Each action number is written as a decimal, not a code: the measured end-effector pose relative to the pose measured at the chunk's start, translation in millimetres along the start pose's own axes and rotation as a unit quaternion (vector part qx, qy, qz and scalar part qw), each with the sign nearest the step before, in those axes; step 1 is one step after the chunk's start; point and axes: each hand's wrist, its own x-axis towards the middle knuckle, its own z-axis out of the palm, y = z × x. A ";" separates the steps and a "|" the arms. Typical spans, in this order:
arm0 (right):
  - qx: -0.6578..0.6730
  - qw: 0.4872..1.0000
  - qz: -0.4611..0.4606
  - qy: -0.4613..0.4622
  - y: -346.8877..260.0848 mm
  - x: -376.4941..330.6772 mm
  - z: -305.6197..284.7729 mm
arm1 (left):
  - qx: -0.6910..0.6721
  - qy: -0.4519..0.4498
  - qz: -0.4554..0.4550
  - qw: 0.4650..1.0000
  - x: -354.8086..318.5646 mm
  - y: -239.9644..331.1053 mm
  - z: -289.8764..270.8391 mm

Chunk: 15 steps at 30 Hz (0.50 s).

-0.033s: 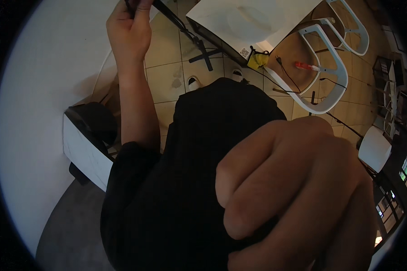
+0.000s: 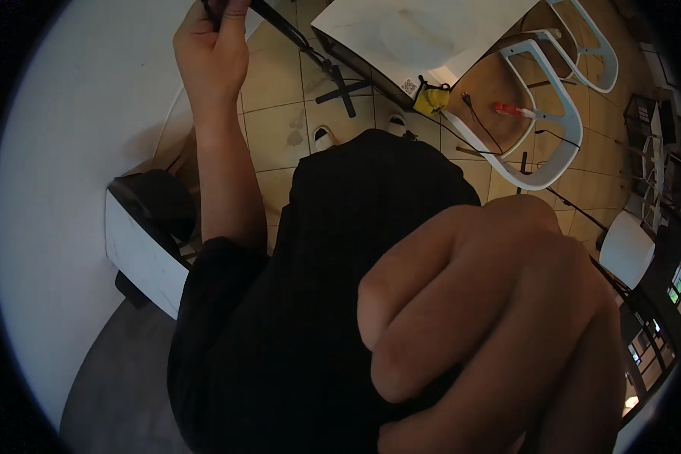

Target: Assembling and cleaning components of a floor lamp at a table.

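My left hand (image 2: 216,57) is raised at the top left, its fingers closed around something dark that the upper edge cuts off. Close beside it, a black pole (image 2: 284,26) slants down to a cross-shaped foot (image 2: 340,94) on the tiles; whether the hand grips this pole I cannot tell. My right hand (image 2: 492,303) looms large at the lower right, very near the camera, with curled fingers. Whatever it may hold is hidden behind the fingers.
Ahead stands a white table (image 2: 431,38) with a yellow pouch (image 2: 433,100) at its corner. A white-framed chair (image 2: 567,113) carries a cable (image 2: 480,121) and a red-and-white item (image 2: 508,110). At left, a marble-patterned panel (image 2: 144,253) and a dark chair (image 2: 155,204) stand near the wall.
My left hand has shifted slightly to the left. My right hand has moved a little to the left too, still curled.
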 end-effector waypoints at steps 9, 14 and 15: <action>0.068 0.994 -0.088 -0.010 24.2 -5.8 0.1 | 0.017 -0.030 0.008 0.999 -7.2 1.9 9.9; 0.104 0.984 -0.146 -0.019 48.9 1.8 -6.8 | -0.052 -0.117 -0.018 0.992 5.5 0.2 -0.2; 0.101 0.982 -0.158 -0.012 52.2 -1.2 -8.8 | -0.037 -0.125 -0.020 0.991 7.8 3.2 9.5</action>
